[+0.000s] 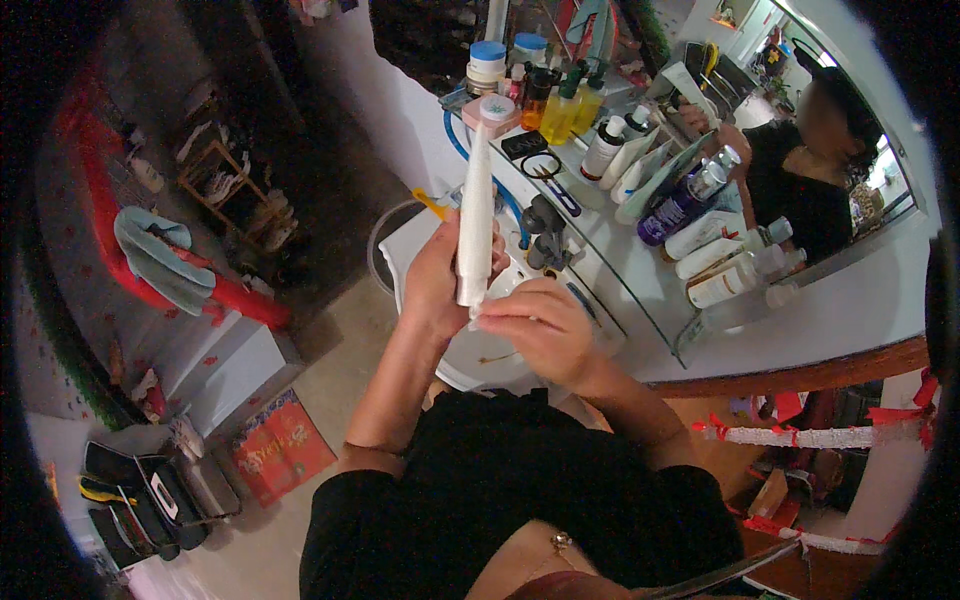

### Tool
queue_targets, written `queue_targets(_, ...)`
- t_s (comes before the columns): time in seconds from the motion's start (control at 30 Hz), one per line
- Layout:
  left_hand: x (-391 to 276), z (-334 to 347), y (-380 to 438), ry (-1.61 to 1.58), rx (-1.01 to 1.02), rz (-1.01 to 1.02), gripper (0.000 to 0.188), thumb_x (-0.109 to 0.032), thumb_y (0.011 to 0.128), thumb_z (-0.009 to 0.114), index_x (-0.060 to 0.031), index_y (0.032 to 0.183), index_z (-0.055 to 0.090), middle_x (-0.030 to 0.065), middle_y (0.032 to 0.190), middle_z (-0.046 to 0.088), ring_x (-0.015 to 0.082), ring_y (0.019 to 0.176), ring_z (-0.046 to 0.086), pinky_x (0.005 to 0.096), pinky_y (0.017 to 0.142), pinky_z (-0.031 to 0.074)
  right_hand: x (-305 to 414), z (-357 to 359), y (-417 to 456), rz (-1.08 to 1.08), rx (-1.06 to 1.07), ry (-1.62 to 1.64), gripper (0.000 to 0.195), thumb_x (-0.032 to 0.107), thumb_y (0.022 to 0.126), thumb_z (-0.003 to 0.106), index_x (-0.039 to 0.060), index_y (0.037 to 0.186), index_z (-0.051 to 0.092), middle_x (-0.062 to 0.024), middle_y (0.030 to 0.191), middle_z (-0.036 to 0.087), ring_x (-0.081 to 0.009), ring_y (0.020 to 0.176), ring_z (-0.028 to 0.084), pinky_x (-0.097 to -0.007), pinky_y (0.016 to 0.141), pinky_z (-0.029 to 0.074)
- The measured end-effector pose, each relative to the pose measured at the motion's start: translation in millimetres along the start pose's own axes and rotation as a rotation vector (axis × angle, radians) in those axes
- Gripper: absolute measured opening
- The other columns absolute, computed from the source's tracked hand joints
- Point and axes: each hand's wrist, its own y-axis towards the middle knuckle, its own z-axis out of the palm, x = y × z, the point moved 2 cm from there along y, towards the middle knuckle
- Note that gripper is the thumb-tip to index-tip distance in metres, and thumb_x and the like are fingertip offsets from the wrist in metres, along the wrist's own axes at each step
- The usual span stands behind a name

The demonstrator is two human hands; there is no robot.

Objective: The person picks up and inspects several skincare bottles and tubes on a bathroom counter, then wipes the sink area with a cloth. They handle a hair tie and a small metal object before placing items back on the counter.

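My left hand (pixel 439 274) is wrapped around a long white squeeze tube (pixel 477 217), its flat crimped end pointing away from me and its wider end towards me. At that near end, the fingertips of my right hand (pixel 536 322) touch a small whitish piece; whether they grip it cannot be told. Both hands are above a white washbasin (pixel 480 360). Beyond the tube, a pink jar with a pale lid (pixel 496 109) stands on the glass shelf (pixel 607 262).
Pump bottles (pixel 562 112), a purple bottle (pixel 679 210) and several tubes crowd the shelf. Small scissors (pixel 551 184) lie near its edge. A mirror (pixel 817 150) stands behind. At the left, a cloth (pixel 161 259) hangs on a red-covered rail; a red mat (pixel 283 448) lies on the floor.
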Motion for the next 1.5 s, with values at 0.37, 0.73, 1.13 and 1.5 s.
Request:
queue_targets(0.37, 0.1, 25.8, 0.9, -0.002, 0.052, 0.074, 0.058, -0.043, 0.109, 0.04, 0.0008, 0.147, 0.042, 0.005, 0.089, 0.055, 0.0152, 0.08, 0.054, 0.0309, 0.072, 0.048, -2.0, 2.0, 13.4, -0.055, -0.137, -0.083, 0.034, 0.005, 0.071, 0.073, 0.0063, 0.104, 0.075, -0.0061, 0.108, 0.07, -0.0268, 0.096, 0.064, -0.0378, 0.083, 0.053)
queue_targets(0.73, -2.3, 26.6, -0.9, -0.112, 0.062, 0.031, 0.049, -0.044, 0.109, 0.039, -0.0042, 0.137, 0.045, 0.011, 0.106, 0.06, 0.0188, 0.089, 0.056, 0.0331, 0.077, 0.053, -10.3, -6.9, 13.4, 0.017, -0.218, -0.055, 0.031, 0.002, 0.071, 0.074, 0.0072, 0.102, 0.076, -0.0057, 0.108, 0.07, -0.0264, 0.095, 0.064, -0.0374, 0.082, 0.052)
queue_targets(1.13, 0.5, 19.7, 1.0, 0.073, -0.069, 0.164, 0.041, -0.041, 0.106, 0.051, -0.0041, 0.123, 0.053, 0.0098, 0.104, 0.063, 0.0209, 0.088, 0.063, 0.0347, 0.079, 0.054, -20.8, -12.9, -1.3, 0.134, -0.282, -0.063, 0.031, -0.004, 0.069, 0.075, 0.0083, 0.097, 0.075, -0.0057, 0.104, 0.071, -0.0256, 0.088, 0.065, -0.0378, 0.08, 0.051)
queue_targets(1.5, -1.6, 25.4, -2.3, 0.12, -0.05, 0.248, 0.043, -0.037, 0.108, 0.047, -0.0075, 0.139, 0.044, 0.0103, 0.11, 0.062, 0.0185, 0.093, 0.06, 0.0344, 0.083, 0.053, -33.0, -18.7, -23.1, 0.329, -0.293, -0.066, 0.02, -0.004, 0.079, 0.073, 0.0059, 0.097, 0.074, -0.0094, 0.103, 0.071, -0.0284, 0.093, 0.065, -0.0376, 0.082, 0.052)
